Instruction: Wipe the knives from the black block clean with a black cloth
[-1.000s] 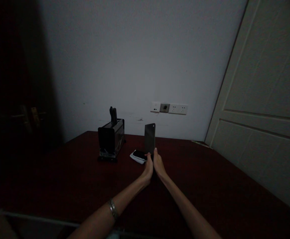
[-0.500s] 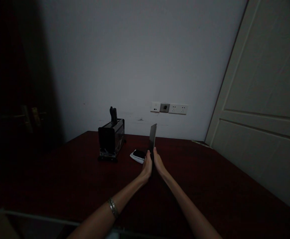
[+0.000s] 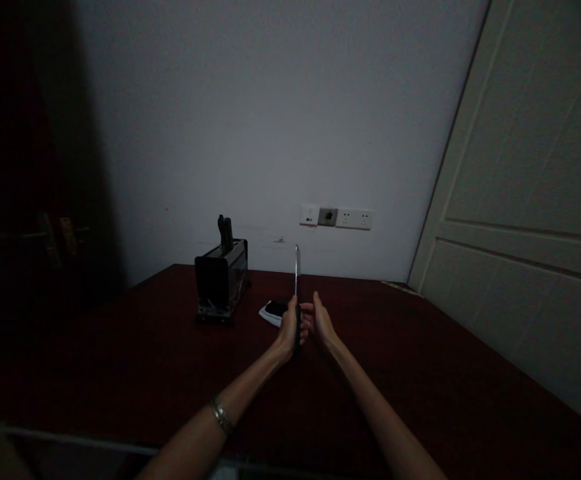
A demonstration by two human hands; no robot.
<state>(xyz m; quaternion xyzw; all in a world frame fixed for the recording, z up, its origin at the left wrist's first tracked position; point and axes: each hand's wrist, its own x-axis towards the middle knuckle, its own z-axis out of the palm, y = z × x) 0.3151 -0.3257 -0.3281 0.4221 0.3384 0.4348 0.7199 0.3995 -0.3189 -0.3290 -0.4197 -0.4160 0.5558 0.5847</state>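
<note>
A knife (image 3: 297,270) stands nearly upright in front of me, its blade seen almost edge-on and its dark handle low. My left hand (image 3: 285,331) is closed round that handle, thumb toward the blade. Close to the right of the handle is my right hand (image 3: 323,327), with its thumb raised and its fingers apart, bent toward the knife; dim light hides whether they touch it. Just behind my left hand lies a white folded cloth (image 3: 265,317) with a black item (image 3: 275,307) on it, both partly covered by the hand.
A black and clear knife block (image 3: 213,283) with dark handles (image 3: 225,231) sticking up stands to the left on the dark red table (image 3: 370,347). Wall sockets (image 3: 353,219) are behind. A pale door panel (image 3: 520,200) borders the right side.
The knife has turned so its blade shows edge-on, and it has shifted slightly left with my left hand. My right hand has moved apart from the left, its fingers loosening.
</note>
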